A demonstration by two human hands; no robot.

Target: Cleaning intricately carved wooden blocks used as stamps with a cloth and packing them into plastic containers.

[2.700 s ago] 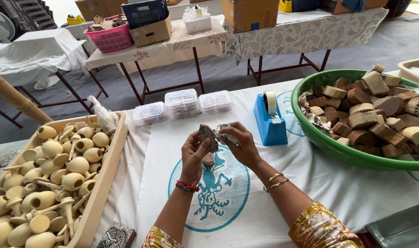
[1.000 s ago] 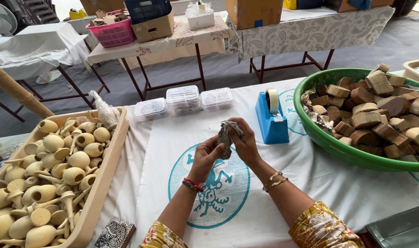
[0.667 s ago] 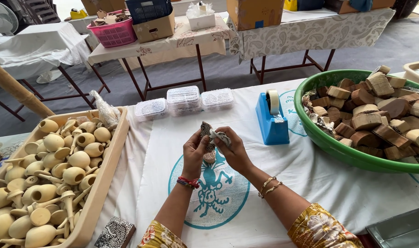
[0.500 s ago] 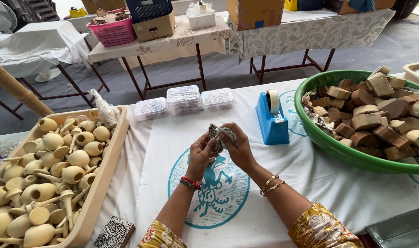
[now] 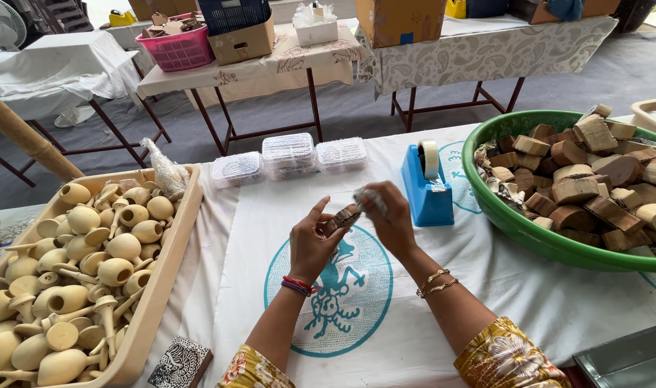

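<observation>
Here, both hands, left hand (image 5: 312, 241) and right hand (image 5: 390, 219), are gripping a small carved block (image 5: 340, 218) in crinkled wrap, tilted up-right.

To your left you have a beige tray (image 5: 171, 276) heaped with pale wooden pieces (image 5: 91, 248). At your right sits a green basin (image 5: 515, 223) full of wooden blocks (image 5: 587, 179). A blue tape dispenser (image 5: 427, 190) stands near three clear lidded boxes (image 5: 288, 154). Beyond your white cloth (image 5: 529, 302), a pink basket (image 5: 177, 50) rests on a far table (image 5: 263, 68).
</observation>
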